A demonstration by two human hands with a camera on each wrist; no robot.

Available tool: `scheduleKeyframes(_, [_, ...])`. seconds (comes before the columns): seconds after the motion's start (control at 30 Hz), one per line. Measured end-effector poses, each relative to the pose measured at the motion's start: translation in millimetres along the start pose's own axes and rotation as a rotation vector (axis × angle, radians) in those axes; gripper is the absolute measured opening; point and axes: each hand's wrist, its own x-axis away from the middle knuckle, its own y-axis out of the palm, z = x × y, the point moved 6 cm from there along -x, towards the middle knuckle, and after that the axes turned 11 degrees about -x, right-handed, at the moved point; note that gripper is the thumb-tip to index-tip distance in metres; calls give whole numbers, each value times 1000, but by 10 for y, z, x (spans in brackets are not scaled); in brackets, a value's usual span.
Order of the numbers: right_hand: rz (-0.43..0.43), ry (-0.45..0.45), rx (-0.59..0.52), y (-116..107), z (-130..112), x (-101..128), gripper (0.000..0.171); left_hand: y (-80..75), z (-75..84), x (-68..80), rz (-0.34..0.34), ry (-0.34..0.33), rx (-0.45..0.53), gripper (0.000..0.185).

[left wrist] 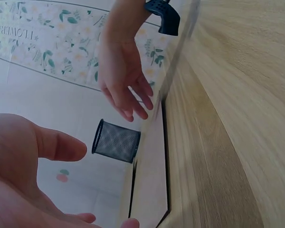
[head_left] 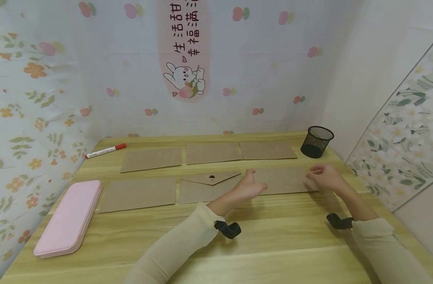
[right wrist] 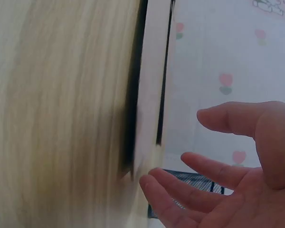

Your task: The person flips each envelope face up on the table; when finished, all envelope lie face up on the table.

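A brown kraft envelope [head_left: 285,180] lies plain side up at the right end of the front row. My left hand [head_left: 247,187] hovers at its left end, thumb and fingers spread. At its right end is my right hand [head_left: 328,178]; the right wrist view shows the fingers loosely parted, with fingertips [right wrist: 149,183] right at the envelope's edge and nothing gripped. Left of it, partly behind my left hand, an envelope [head_left: 198,193] shows its pointed flap and a small dark print. Another plain envelope [head_left: 138,193] sits at the front row's left end.
Behind are three more brown envelopes, left [head_left: 152,158], middle [head_left: 213,153] and right [head_left: 267,150]. A black mesh pen holder [head_left: 316,142] stands at the back right. A red-capped marker [head_left: 105,151] and a pink case [head_left: 69,219] lie on the left side of the wooden table [head_left: 259,244].
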Motion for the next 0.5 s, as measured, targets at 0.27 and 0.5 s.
scheduleKeyframes(0.27, [-8, 28, -22, 12, 71, -56, 55, 0, -57, -60, 7, -68, 75, 69])
scheduleKeyframes(0.5, [10, 15, -4, -12, 85, -66, 53, -7, -59, -101, 12, -79, 159, 65])
